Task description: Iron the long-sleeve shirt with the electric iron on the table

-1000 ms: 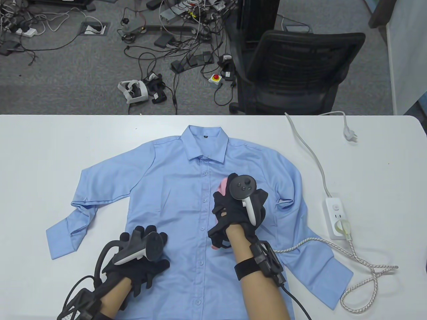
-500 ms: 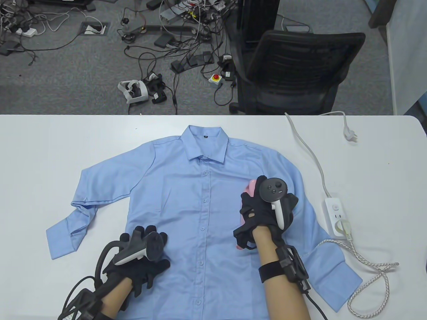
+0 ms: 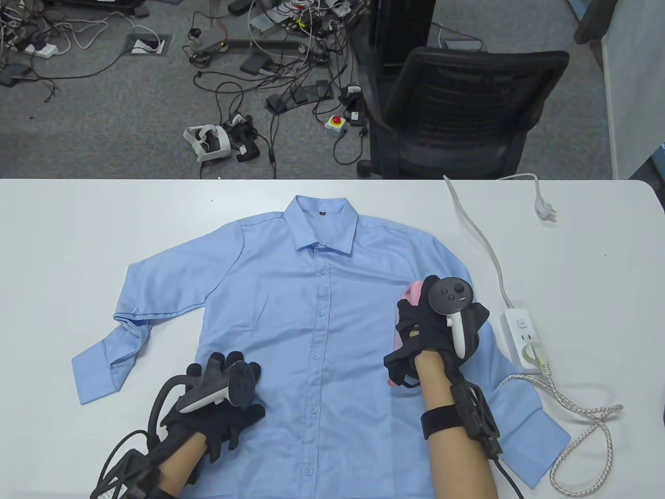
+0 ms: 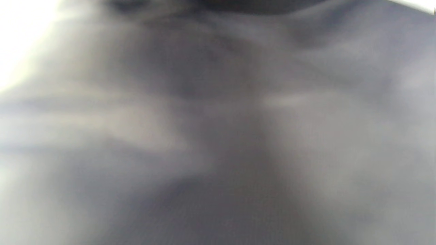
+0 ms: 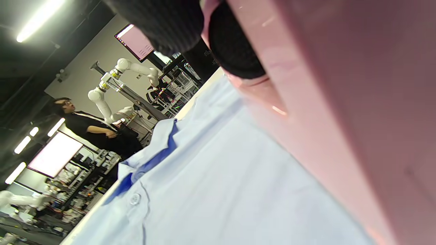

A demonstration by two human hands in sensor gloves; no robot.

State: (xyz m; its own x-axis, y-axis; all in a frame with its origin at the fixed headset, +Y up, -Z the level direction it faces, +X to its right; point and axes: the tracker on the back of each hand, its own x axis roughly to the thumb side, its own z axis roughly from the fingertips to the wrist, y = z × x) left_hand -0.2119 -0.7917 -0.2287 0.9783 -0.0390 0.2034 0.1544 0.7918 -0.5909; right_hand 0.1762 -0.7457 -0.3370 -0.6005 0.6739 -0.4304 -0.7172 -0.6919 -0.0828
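Note:
A light blue long-sleeve shirt (image 3: 291,291) lies spread front-up on the white table (image 3: 62,234), collar at the far side. My right hand (image 3: 431,332) grips the handle of a pink electric iron (image 3: 405,312), which sits on the shirt's right chest near the right armpit. The right wrist view shows the iron's pink body (image 5: 340,119) close up above the shirt fabric (image 5: 211,177). My left hand (image 3: 223,400) rests flat with spread fingers on the shirt's lower left front. The left wrist view shows only blur.
A white power strip (image 3: 524,332) lies right of the shirt; a braided cord (image 3: 576,416) plugged into it loops at the table's right front. A white cable and plug (image 3: 545,210) lie at the far right. A black office chair (image 3: 457,114) stands beyond the table.
My right hand has slid the iron to the right across the shirt, from near the button placket to the right chest. The left hand has stayed in place.

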